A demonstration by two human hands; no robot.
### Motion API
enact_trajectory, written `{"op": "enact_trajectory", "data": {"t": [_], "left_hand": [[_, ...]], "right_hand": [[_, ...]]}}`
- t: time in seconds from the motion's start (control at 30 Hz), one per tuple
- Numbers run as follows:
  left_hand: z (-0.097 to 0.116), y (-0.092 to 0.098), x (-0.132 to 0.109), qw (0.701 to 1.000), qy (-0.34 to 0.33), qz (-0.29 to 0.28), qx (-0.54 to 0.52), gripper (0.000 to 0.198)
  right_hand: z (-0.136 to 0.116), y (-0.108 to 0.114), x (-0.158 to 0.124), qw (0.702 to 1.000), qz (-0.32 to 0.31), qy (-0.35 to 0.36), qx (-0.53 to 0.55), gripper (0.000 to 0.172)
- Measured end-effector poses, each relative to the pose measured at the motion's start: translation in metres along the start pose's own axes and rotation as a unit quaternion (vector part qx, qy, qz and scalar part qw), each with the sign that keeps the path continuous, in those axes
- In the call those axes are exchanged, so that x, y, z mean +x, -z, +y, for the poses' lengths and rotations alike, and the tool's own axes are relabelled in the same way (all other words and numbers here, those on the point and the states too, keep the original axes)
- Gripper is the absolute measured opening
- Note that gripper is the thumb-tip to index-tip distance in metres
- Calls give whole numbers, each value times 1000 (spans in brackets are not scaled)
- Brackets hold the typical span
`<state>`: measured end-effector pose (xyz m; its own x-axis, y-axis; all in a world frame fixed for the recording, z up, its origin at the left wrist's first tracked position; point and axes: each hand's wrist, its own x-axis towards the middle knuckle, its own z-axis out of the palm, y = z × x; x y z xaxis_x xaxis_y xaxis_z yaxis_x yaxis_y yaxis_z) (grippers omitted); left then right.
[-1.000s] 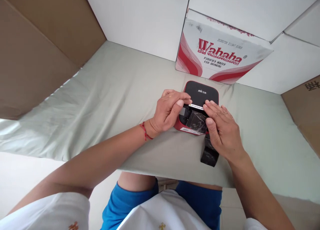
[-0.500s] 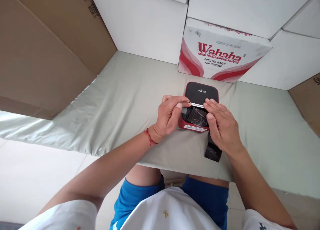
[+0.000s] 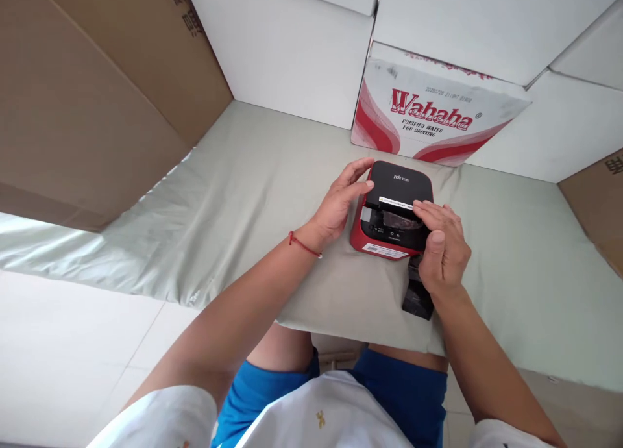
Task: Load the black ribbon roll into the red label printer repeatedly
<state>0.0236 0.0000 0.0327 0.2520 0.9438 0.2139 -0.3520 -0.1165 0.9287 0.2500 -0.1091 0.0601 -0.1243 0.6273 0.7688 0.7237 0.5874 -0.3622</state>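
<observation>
A rounded red-and-black box-shaped device (image 3: 389, 208) lies on the covered surface, its black top bearing pale lettering and a white label strip. Crumpled clear film shows in the recess at its front. My left hand (image 3: 338, 204) grips its left side, with the thumb at the top edge and the fingers reaching to the far left corner. My right hand (image 3: 445, 243) lies along the right side, its fingers stretched onto the top by the label strip and its thumb raised. A small dark glossy box-like piece (image 3: 417, 300) sits below the right hand, partly covered by it.
A white-and-red water carton (image 3: 433, 117) stands behind the device, against large white boxes (image 3: 287, 52). Brown cardboard boxes flank the surface at left (image 3: 97, 110) and right (image 3: 594, 201). The pale green cloth (image 3: 272, 175) hangs over the near edge, above my knees.
My left hand has moved from the middle of the device to its left side. My right hand has shifted right and turned, uncovering more of the front panel. The clear film sits flatter in the recess.
</observation>
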Motion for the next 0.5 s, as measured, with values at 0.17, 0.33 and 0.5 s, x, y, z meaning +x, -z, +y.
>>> {"op": "enact_trajectory", "data": {"t": [0.17,0.33,0.5], "left_hand": [[-12,1,8,998,-25,-43,23,97],[-25,6,7,996,17,-71,-44,96],[-21,11,5,997,12,-74,-30,92]], "right_hand": [[2,-1,-2,999,4,-33,34,57],[-1,0,0,997,6,-58,47,55],[-9,4,6,998,-5,-65,18,42]]}}
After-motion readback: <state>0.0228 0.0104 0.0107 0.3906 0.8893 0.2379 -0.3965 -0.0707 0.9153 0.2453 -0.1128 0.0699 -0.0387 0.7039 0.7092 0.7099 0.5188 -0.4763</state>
